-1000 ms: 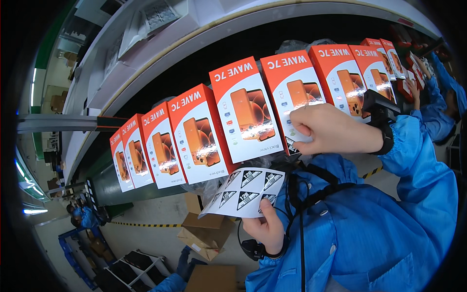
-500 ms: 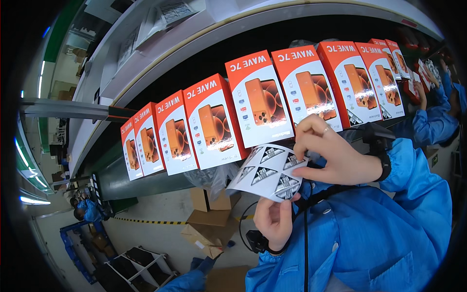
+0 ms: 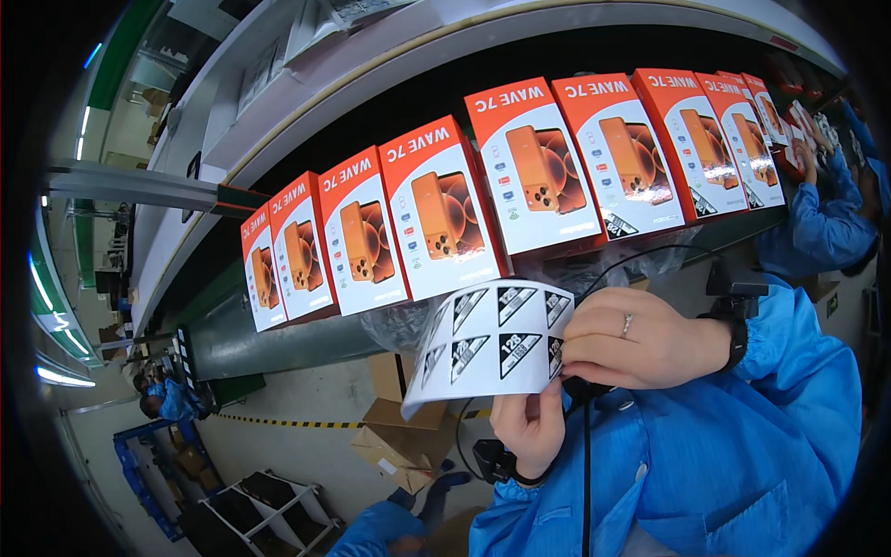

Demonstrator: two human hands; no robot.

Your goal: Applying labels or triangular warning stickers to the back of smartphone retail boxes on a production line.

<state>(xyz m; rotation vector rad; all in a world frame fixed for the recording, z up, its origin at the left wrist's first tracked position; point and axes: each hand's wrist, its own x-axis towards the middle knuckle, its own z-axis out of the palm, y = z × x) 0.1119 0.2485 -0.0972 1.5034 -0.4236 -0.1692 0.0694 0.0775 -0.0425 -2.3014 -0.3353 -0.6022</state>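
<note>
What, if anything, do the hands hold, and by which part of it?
The left hand pinches the sticker sheet at its lower right corner; the right hand is at its right edge, grip unclear.

I hold a white sheet [image 3: 473, 388] of black triangular stickers [image 3: 518, 355], printed with white figures and letters. Phone boxes [image 3: 548, 234] bear white lettering across their red tops; several toward my right carry matching black triangles [image 3: 620, 225] low in one corner.

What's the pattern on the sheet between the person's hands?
The sheet is white with rows of black triangular stickers, seen best in the head view.
</note>
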